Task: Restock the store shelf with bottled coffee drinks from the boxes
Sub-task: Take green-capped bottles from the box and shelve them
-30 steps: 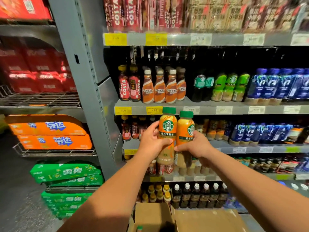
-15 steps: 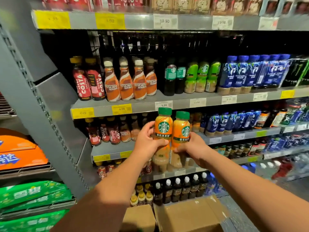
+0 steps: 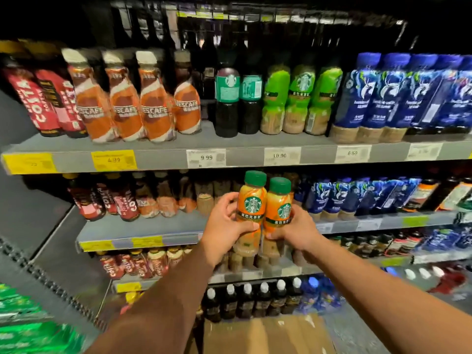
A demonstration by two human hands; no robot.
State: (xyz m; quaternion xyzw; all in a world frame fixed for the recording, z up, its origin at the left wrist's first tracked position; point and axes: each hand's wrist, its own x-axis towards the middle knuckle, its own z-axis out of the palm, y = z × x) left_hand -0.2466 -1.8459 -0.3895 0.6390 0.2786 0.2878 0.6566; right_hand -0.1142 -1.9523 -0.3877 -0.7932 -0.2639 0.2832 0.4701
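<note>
My left hand [image 3: 224, 226] is curled round one orange Starbucks bottle [image 3: 251, 200]. My fingers and thumb hold it tight round the middle. My right hand [image 3: 298, 231] is curled round the other orange Starbucks bottle [image 3: 278, 209] the same way. Both bottles have green caps and stand up straight. They touch each other side by side. I hold them up in the air in front of the middle shelf [image 3: 143, 231], not on it.

On that shelf, behind my hands, there are brown drink bottles, but they look blurry. On the top shelf [image 3: 242, 149] I see red Costa bottles [image 3: 38, 103] on the left. Next to them stand orange Nescafe bottles [image 3: 153, 106]. Then come dark Starbucks bottles [image 3: 227, 103], green Starbucks bottles [image 3: 301, 98] and blue bottles [image 3: 396, 93]. A yellow price tag [image 3: 113, 159] sticks to the front of the top shelf.

Low down there is a row of black bottles with white caps [image 3: 255, 300]. A brown cardboard box [image 3: 268, 333] sits at the bottom, between my arms
</note>
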